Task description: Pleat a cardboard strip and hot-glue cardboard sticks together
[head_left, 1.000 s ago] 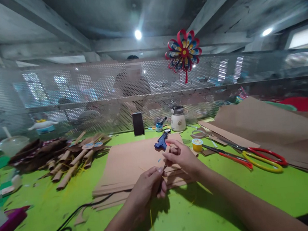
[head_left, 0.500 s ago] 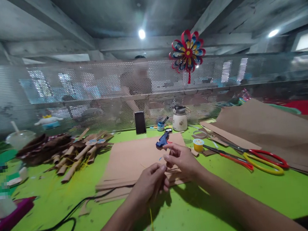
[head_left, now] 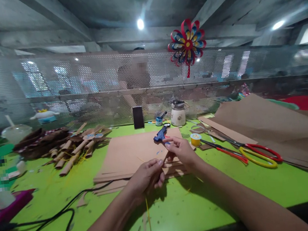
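My left hand (head_left: 148, 175) is closed in a pinch, palm inward, over the front edge of a stack of brown paper sheets (head_left: 130, 147). A thin brown paper strip (head_left: 165, 159) runs from its fingertips to my right hand (head_left: 182, 152), whose thumb and fingers close on the strip's other end. A yellow strand (head_left: 148, 213) hangs below my left hand; where its upper end is held is hidden. Just beyond my right fingers a blue glue gun (head_left: 160, 135) lies on the paper. To the right stands a yellow spool (head_left: 195, 139).
Scissors with red and yellow handles (head_left: 258, 156) lie at right, near large brown paper (head_left: 270, 118). Rolled paper tubes (head_left: 73, 157) are heaped at left. A black cable (head_left: 67, 211) crosses the front left. A phone (head_left: 138, 117) and jug (head_left: 178, 114) stand behind.
A brown strip now shows between my fingertips. My hands stay close together. The view has tilted slightly down, shifting the scene upward.
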`<state>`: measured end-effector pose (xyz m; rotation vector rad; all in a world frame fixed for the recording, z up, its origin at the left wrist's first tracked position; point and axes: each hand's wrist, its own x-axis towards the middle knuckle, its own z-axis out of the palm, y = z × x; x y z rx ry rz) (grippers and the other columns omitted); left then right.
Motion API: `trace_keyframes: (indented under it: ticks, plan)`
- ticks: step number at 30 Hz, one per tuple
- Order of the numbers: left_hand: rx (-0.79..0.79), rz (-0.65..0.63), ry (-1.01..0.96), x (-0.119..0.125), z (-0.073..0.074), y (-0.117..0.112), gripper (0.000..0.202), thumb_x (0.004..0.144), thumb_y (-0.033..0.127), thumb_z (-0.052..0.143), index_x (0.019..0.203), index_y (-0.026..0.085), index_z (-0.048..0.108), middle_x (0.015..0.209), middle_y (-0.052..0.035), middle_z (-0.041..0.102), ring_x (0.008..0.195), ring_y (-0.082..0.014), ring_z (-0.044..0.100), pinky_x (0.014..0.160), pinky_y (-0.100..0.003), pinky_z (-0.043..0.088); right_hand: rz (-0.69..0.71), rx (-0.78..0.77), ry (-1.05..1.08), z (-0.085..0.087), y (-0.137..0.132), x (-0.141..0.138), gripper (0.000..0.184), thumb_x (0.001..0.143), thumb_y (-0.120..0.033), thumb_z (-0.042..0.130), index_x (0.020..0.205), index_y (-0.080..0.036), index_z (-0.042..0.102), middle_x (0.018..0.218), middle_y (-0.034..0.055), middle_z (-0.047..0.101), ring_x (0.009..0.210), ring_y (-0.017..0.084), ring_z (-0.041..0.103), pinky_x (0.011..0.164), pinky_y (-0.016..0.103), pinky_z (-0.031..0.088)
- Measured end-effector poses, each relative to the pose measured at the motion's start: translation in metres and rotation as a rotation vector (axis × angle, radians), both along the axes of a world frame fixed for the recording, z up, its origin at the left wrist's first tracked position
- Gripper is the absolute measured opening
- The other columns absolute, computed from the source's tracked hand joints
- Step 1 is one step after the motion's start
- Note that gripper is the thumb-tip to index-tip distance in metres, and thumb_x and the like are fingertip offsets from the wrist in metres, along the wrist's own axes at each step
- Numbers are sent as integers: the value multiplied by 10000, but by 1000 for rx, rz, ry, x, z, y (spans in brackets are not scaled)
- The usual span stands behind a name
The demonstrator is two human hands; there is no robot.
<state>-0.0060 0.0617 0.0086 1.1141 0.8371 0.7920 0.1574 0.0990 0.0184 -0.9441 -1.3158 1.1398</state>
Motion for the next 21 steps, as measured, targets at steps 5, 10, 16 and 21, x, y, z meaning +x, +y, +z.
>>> trace_keyframes:
  ticks: [5, 10, 16, 21]
  plan:
    - [-28, -45, 37, -3, 5, -1, 426, 837, 547, 525, 930, 134, 577, 596, -22, 596, 439, -82, 515, 393, -157, 312, -24, 25, -29, 3, 1, 2, 353, 692, -406, 683, 915, -138, 626, 442, -54, 555, 365, 107, 503, 399, 229, 396]
    - [-39, -105, -5, -7, 9, -2, 340, 866, 484, 511, 927, 154, 567, 595, -22, 604, 433, -111, 550, 391, -179, 362, 72, -3, 29, 4, 3, 2, 475, 756, -575, 602, 931, -133, 624, 510, -27, 576, 413, 104, 520, 435, 226, 419]
    - [-43, -55, -244, -13, 14, 0, 376, 901, 481, 440, 945, 139, 589, 575, -5, 566, 430, -90, 520, 390, -165, 356, -196, 154, -212, 8, 9, 11, 481, 761, -599, 567, 845, -137, 673, 812, 88, 671, 758, 203, 604, 645, 297, 471]
    - [-61, 35, -399, -18, 19, 1, 317, 900, 426, 467, 1012, 154, 584, 725, -65, 657, 628, -167, 635, 564, -252, 493, -232, 275, -352, 11, -8, 6, 371, 820, -483, 552, 767, -134, 665, 678, 42, 597, 638, 166, 516, 599, 277, 401]
